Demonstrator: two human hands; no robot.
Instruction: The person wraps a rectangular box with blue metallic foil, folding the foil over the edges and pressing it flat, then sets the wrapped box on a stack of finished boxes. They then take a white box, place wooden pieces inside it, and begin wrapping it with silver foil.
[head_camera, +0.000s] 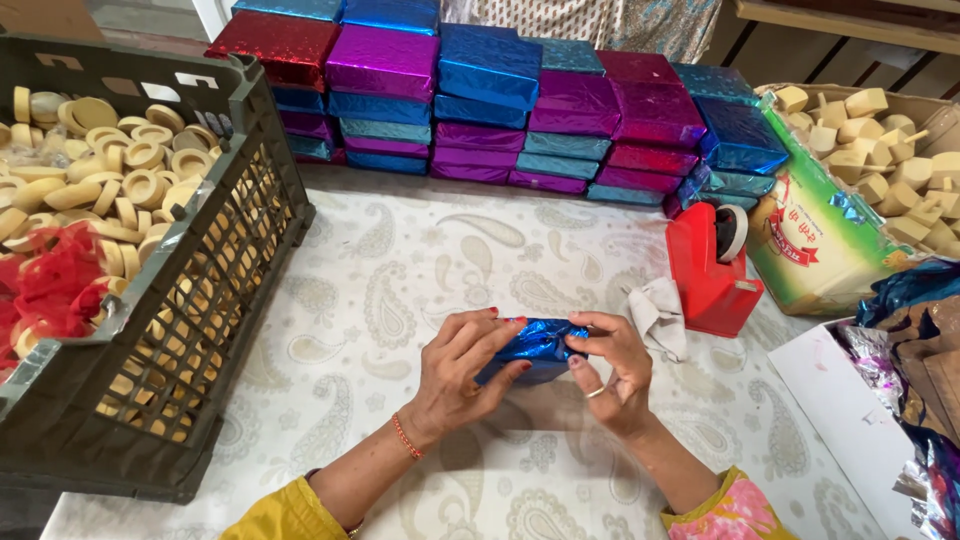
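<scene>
- Head view: a small packet in shiny blue foil (535, 347) sits low of centre, at about 6 o'clock from the middle of the picture, held just above the white paisley-printed table cover (400, 270).
- The left hand (462, 372) clamps the packet from its 9 o'clock side: thumb under the near edge, fingers curled together over the top, red-painted nails showing. A thin orange thread bracelet (405, 437) rings that wrist.
- The right hand (612, 365) pinches the packet's 3 o'clock end between thumb and forefinger, the other fingers folded below; a ring sits on one finger.
- At 9 o'clock a dark plastic crate (215, 270) stands on the table, filled with pale round soap-like discs (130, 160) and some red netting (50, 285).
- At 12 o'clock, along the far edge, wrapped boxes in blue, purple and red foil (500, 100) are stacked in rows several layers high.
- At 2 o'clock from the hands stands a red tape dispenser (712, 270), with a crumpled white cloth (658, 312) just beside it on its 9 o'clock side.
- At 3 o'clock an open cardboard box (815, 245) holds pale cut blocks (890, 140); loose foil sheets (915, 285) lie at 4 o'clock, near the picture's right edge.
</scene>
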